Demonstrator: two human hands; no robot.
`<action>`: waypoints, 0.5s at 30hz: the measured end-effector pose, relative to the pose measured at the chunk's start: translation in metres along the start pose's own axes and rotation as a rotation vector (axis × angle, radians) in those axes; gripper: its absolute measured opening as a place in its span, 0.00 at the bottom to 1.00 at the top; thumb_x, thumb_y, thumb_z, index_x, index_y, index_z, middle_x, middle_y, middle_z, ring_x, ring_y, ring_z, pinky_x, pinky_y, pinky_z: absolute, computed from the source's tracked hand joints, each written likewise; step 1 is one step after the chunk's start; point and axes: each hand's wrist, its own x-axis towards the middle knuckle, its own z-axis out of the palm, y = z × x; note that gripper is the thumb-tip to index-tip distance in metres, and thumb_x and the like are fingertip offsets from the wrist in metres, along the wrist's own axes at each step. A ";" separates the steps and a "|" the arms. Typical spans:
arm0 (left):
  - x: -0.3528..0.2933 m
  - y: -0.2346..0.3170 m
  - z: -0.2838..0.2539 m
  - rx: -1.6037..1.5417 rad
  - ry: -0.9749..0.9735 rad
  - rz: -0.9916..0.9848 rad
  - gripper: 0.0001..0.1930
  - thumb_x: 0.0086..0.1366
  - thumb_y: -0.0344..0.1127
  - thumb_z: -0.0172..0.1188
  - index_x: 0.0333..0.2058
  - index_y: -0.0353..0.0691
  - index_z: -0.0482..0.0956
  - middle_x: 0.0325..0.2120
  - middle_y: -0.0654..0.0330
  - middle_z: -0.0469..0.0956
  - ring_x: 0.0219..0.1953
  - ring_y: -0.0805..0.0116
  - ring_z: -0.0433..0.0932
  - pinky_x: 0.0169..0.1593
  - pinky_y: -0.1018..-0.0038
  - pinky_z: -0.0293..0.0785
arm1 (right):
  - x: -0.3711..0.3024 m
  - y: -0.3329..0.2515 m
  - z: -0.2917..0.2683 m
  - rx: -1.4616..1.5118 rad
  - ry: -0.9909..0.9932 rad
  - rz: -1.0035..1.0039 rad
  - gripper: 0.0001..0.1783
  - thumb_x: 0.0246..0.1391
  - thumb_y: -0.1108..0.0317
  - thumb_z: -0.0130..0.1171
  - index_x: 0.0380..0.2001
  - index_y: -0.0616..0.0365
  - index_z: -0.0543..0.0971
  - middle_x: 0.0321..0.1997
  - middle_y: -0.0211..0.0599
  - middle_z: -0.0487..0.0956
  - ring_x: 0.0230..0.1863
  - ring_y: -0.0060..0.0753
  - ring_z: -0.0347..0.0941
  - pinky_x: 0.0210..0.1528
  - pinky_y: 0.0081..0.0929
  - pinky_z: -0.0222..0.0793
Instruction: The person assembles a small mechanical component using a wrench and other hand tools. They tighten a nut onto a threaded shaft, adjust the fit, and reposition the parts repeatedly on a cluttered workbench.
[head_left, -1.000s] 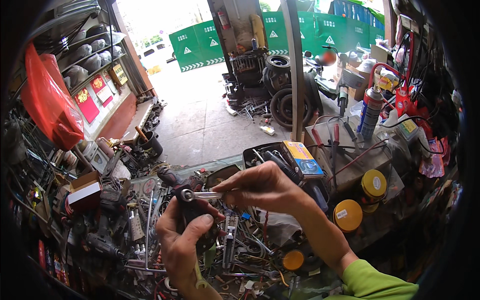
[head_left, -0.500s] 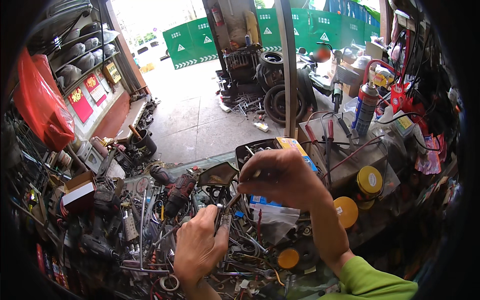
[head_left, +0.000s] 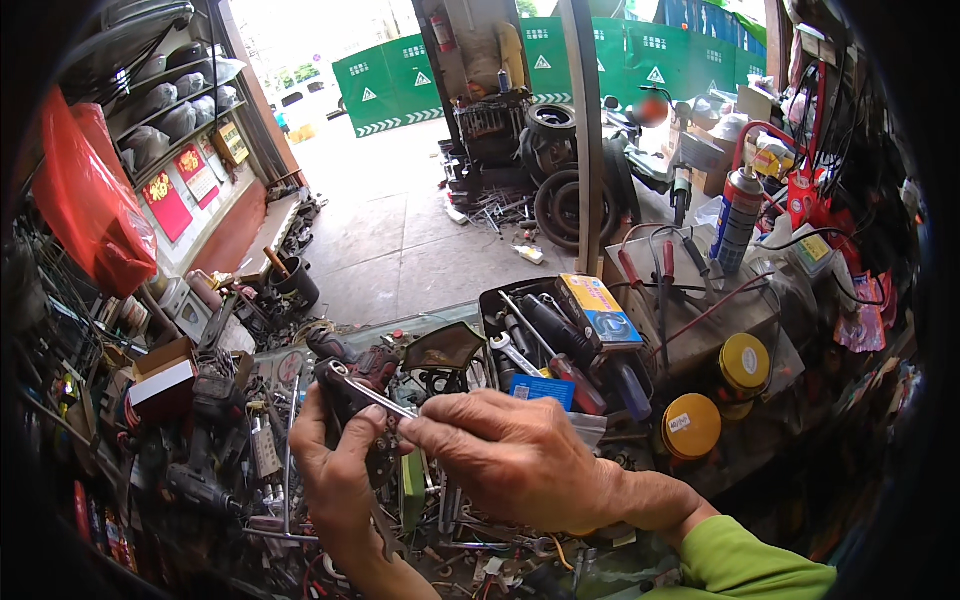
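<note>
Left hand [head_left: 335, 480] has a dark part [head_left: 343, 402] pinched between thumb and fingers, up at that hand's twelve o'clock. Right hand [head_left: 520, 450], over at the left's three o'clock, is gripping a silver wrench [head_left: 374, 394]. Its long axis runs ten to four, ring end at ten, right over the dark part's top, so the left hand's way nearer that end. Can't tell from here if it's actually seated, tbh.

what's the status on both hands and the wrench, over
Left hand: gripping dark part. Right hand: holding silver wrench, ring end at that part, seating unclear. Loose tools crowding the bench below.
</note>
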 end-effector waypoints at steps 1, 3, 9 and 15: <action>-0.004 0.003 0.009 -0.057 0.127 -0.003 0.13 0.59 0.24 0.54 0.44 0.31 0.71 0.30 0.57 0.76 0.29 0.70 0.78 0.31 0.73 0.80 | 0.001 0.003 0.001 -0.028 0.003 0.012 0.21 0.43 0.79 0.62 0.45 0.62 0.79 0.39 0.43 0.80 0.32 0.40 0.78 0.30 0.31 0.76; -0.001 0.007 -0.001 -0.144 -0.060 -0.028 0.12 0.59 0.25 0.54 0.43 0.31 0.71 0.29 0.55 0.77 0.28 0.68 0.79 0.30 0.71 0.82 | 0.004 0.007 0.001 -0.072 0.018 0.035 0.22 0.41 0.78 0.64 0.44 0.56 0.81 0.37 0.37 0.82 0.32 0.37 0.78 0.30 0.30 0.76; 0.004 0.003 -0.008 -0.197 -0.231 -0.056 0.09 0.62 0.28 0.55 0.40 0.32 0.72 0.28 0.53 0.78 0.28 0.66 0.80 0.28 0.70 0.82 | 0.007 0.025 -0.009 -0.056 0.022 -0.004 0.25 0.40 0.79 0.65 0.45 0.48 0.83 0.36 0.36 0.82 0.33 0.36 0.78 0.31 0.28 0.76; 0.003 0.000 0.001 -0.101 -0.216 0.026 0.11 0.67 0.35 0.56 0.41 0.31 0.73 0.28 0.57 0.78 0.24 0.71 0.79 0.26 0.73 0.81 | 0.007 0.013 -0.015 0.173 -0.054 0.111 0.21 0.45 0.77 0.68 0.45 0.51 0.82 0.31 0.36 0.78 0.28 0.35 0.77 0.28 0.27 0.74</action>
